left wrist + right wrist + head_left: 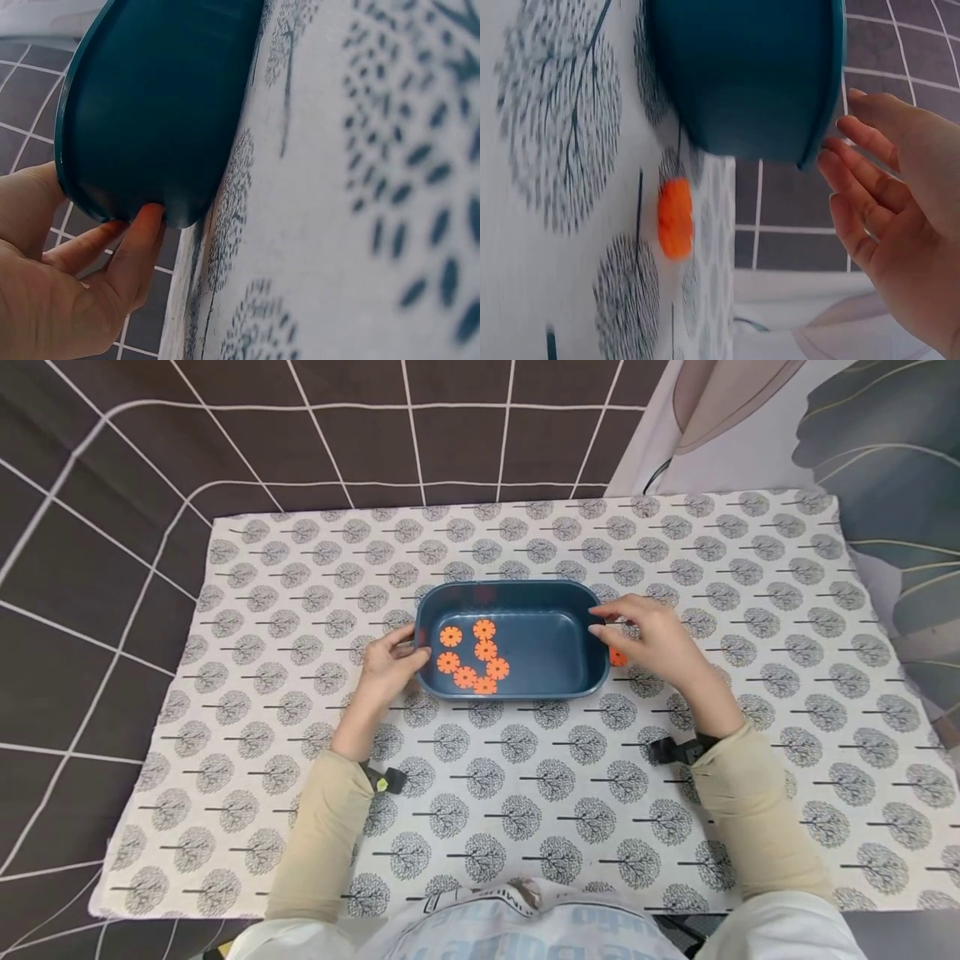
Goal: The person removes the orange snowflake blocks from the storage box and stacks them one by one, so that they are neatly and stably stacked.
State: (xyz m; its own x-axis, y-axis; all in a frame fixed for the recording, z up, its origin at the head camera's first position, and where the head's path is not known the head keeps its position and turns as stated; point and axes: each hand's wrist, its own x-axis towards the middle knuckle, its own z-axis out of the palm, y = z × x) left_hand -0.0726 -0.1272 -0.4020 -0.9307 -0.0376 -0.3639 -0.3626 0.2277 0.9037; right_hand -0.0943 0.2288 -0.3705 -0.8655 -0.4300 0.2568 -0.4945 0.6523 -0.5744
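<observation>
A dark blue rectangular basin (pixel 555 647) with rounded corners sits on the cloth. Several orange notched discs (pixel 485 650) lie in its left half. At the basin's left end my left hand (pixel 392 662) grips the rim, thumb over the edge; in the left wrist view its fingers (pixel 146 232) press the outer wall. My right hand (pixel 660 639) is at the right end, thumb and forefinger spread at the rim. The right wrist view shows its relaxed fingers beside the basin's edge, holding nothing. Another orange piece (pixel 675 219) rests on the cloth outside that end, partly below the hand.
A white cloth (pixel 480 818) with grey tree prints covers the table. Dark tiled-pattern fabric (pixel 360 443) rises behind and at the left. Patterned curtains (pixel 885 468) hang at the right. Both wrists wear black straps with small cameras.
</observation>
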